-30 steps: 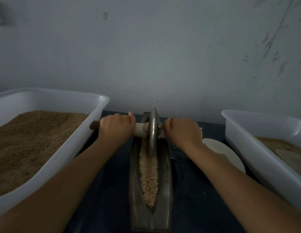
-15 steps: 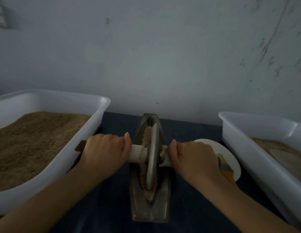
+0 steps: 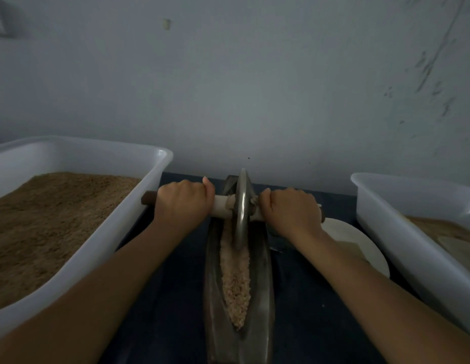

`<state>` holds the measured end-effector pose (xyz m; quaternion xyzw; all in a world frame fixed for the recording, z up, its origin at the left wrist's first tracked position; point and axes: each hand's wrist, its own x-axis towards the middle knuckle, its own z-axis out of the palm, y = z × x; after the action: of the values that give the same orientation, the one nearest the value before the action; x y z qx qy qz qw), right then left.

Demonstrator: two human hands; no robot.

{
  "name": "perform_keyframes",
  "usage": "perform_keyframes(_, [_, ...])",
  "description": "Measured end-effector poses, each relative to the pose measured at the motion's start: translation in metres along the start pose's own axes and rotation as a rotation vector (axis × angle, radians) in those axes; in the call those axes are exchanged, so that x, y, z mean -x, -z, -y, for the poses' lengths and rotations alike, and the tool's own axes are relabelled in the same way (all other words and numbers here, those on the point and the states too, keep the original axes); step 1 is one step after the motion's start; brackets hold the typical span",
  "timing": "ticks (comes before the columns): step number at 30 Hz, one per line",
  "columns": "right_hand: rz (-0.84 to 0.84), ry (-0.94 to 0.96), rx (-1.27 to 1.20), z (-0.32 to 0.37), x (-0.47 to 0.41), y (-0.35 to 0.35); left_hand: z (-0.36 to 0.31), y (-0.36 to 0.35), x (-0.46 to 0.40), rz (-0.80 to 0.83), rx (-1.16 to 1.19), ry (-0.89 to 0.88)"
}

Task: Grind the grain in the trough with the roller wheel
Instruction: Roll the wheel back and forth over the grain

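You are mid-grind, with the roller wheel (image 3: pixel 241 206) standing upright on its edge at the far end of the trough (image 3: pixel 215 285), just above the centre of the frame. Your left hand (image 3: pixel 182 206) is clenched around the axle handle (image 3: pixel 221 206) left of the wheel, and your right hand (image 3: pixel 291 210) is wrapped around it on the right, knuckles up, both arms stretched forward.

The grain (image 3: pixel 235 279) lies in the groove as a pale, coarse ribbon running from under the wheel down toward the lower centre of the frame. It looks crumbly and only partly broken, so the grinding seems far from done. The next move probably calls for drawing the wheel back toward you along the groove, pressing evenly through both hands so the thin rim stays in the channel and doesn't ride up a sloped wall.

The trough is a long, dark, boat-shaped piece, dull metal by its look, tapering at the ends. The wheel is a thin grey disc with a smooth sheen; the handle is pale near the hub and dark brown at its tips.

On the dark blue surface (image 3: pixel 165 311), a white plastic tub (image 3: pixel 139 222) at left holds fine brown meal, another tub (image 3: pixel 402 237) sits at right, and a white plate (image 3: pixel 360 248) lies between it and the trough.
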<state>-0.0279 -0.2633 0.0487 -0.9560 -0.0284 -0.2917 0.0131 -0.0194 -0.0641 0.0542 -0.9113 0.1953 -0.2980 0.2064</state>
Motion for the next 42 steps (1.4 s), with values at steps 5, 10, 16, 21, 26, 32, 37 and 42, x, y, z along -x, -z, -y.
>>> perform_keyframes(5, [-0.015,0.043,-0.008,0.001,-0.005,0.003,-0.001,0.002,-0.004,0.037,0.015,0.031])
perform_keyframes(10, [-0.012,0.087,0.097,0.003,0.026,0.013,-0.002,0.015,0.026,0.035,0.091,-0.015])
perform_keyframes(16, [0.029,0.081,-0.012,0.009,0.062,0.040,-0.002,0.033,0.058,-0.140,0.300,-0.039])
perform_keyframes(21, [0.091,0.073,-0.065,0.009,0.077,0.056,-0.002,0.043,0.067,-0.138,0.364,-0.061])
perform_keyframes(26, [0.053,0.096,0.032,0.008,0.067,0.044,-0.002,0.035,0.062,-0.123,0.225,-0.082])
perform_keyframes(32, [-0.002,-0.002,0.047,0.004,0.029,0.014,-0.001,0.018,0.027,-0.149,0.075,-0.004])
perform_keyframes(37, [0.030,0.034,0.048,-0.001,0.002,0.002,0.001,-0.002,0.002,-0.058,0.028,0.022])
perform_keyframes(42, [0.024,0.026,0.043,-0.002,0.001,0.001,-0.004,-0.013,-0.009,0.006,-0.054,-0.012])
